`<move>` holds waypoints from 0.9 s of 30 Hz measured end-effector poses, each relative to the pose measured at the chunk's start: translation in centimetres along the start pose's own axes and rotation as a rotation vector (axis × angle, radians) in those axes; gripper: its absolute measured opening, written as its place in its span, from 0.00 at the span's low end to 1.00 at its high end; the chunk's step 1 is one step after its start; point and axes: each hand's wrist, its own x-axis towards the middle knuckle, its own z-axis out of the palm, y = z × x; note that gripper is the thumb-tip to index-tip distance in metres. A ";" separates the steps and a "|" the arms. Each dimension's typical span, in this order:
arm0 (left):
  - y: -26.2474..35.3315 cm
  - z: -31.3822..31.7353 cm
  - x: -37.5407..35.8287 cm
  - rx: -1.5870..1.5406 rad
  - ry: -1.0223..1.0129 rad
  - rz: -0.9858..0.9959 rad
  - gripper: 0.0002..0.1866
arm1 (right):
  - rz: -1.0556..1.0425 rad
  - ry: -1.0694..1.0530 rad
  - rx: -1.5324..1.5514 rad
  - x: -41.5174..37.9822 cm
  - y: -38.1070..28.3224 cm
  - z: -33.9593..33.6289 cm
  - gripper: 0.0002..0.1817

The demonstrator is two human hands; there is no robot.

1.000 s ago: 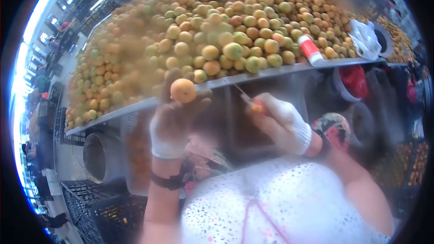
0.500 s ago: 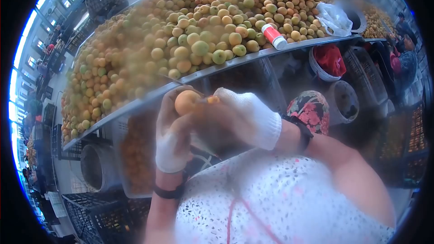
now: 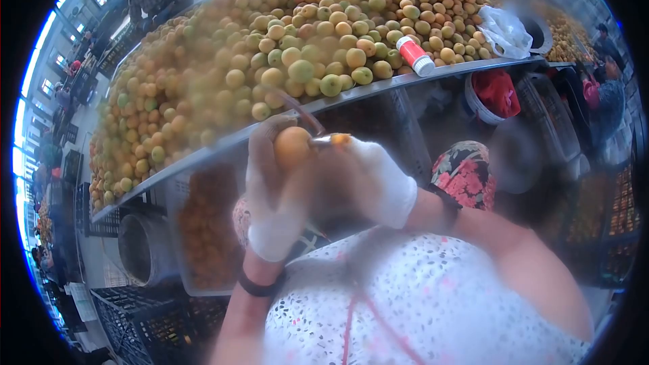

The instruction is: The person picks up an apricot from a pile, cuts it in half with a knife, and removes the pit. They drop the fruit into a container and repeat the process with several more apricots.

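My left hand [image 3: 267, 189], in a white glove, is closed around a yellow-orange apricot [image 3: 293, 148], held over my lap in front of the table edge. Gloved in white too, my right hand [image 3: 382, 182] is closed on a small metal tool [image 3: 323, 140] whose tip is against the right side of the fruit. An orange bit of flesh [image 3: 341, 139] sits on the tool by the right fingertips. A thin reddish strip [image 3: 307, 118] slants up behind the apricot. Blur hides the lower fingers of both hands.
A metal-edged table [image 3: 196, 165] bears a large heap of apricots [image 3: 304, 47]. On it lie a red-and-white bottle [image 3: 414, 56] and a plastic bag [image 3: 506, 32]. Below stand a tub of orange pieces [image 3: 209, 230], a bucket [image 3: 145, 250] and black crates [image 3: 145, 324]. People work farther off.
Both hands have shifted slightly to the right, with the apricot still in the left. The metal tool shows more plainly, and the reddish strip now stands out above the fruit.
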 end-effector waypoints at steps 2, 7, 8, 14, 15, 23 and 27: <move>-0.7 -0.3 0.4 0.117 -0.008 0.028 0.29 | -0.005 0.046 0.069 0.4 0.2 0.2 0.21; -2.1 -1.5 1.7 -0.645 -0.111 -0.401 0.31 | 0.648 -0.193 0.592 1.3 -0.7 -2.8 0.23; -2.8 -1.0 1.3 -0.839 -0.101 -0.357 0.32 | 0.726 -0.248 0.660 1.4 -1.5 -2.9 0.24; -3.8 -1.9 1.5 -0.955 -0.071 -0.204 0.30 | 0.214 -0.004 0.089 -0.1 -2.0 -1.4 0.16; -3.4 -1.8 1.3 -0.946 -0.077 -0.174 0.30 | 0.207 -0.005 0.090 -0.6 -1.7 -1.4 0.16; 0.9 0.2 -0.5 -0.897 -0.041 -0.168 0.29 | -0.056 -0.151 -0.540 -2.5 -4.0 -2.0 0.12; 1.8 0.6 -0.9 -0.838 -0.054 -0.120 0.29 | -0.165 -0.131 -0.587 -3.1 -4.2 -1.8 0.13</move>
